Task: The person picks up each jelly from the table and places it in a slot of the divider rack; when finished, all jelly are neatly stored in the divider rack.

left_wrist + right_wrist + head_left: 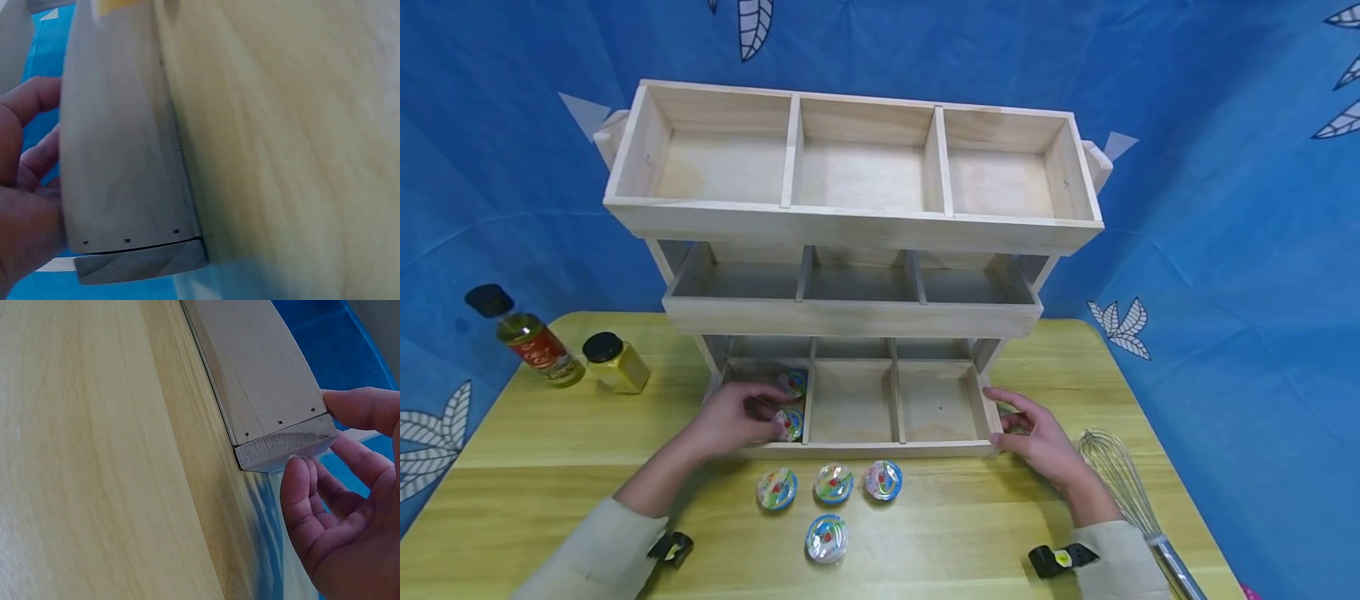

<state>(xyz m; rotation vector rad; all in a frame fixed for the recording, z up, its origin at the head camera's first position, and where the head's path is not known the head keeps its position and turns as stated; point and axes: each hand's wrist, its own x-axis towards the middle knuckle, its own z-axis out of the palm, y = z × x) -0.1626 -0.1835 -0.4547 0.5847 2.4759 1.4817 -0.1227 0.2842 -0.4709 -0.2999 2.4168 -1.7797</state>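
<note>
Small cups (793, 382) sit in the nine-o'clock bottom compartment of a wooden rack (865, 451), under overhanging tiers (850, 226), beside a left hand (743, 417), grip impossible to tell; four more lie at its four o'clock, bottle (542, 348) and jar (619, 367) at ten. Relaxed right hand (1037, 435) touches the rack, whisk (1138, 508) at four.

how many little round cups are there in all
6: three cups in a row on the table, one cup nearer the camera, two cups in the bottom left compartment of the wooden shelf. The left hand may hide more.
</note>
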